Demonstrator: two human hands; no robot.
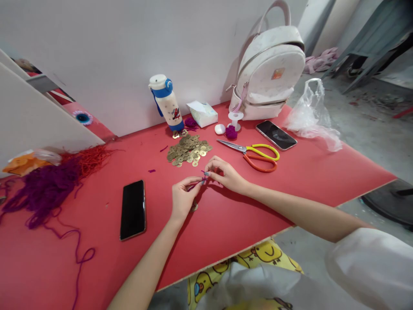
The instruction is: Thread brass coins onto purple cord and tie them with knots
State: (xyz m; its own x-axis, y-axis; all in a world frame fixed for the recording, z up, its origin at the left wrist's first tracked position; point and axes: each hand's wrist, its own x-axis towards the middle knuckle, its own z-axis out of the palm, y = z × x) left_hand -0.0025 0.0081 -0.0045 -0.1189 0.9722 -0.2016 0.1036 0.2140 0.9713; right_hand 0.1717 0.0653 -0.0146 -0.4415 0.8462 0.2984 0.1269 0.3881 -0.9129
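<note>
Left hand [183,198], right hand [228,176]: fingertips pinched on purple yarn [204,178] | yarn between them, nearside of coin pile [187,148] | long axis unclear

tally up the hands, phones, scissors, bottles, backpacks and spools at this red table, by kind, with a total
Left hand and right hand: 2
Phones: 2
Scissors: 1 pair
Bottle: 1
Backpack: 1
Spool: 1
Total: 8

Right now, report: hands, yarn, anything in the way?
Left hand and right hand both pinching purple yarn. Coin beside left hand. Scissors beyond right hand, not blocking.
</note>
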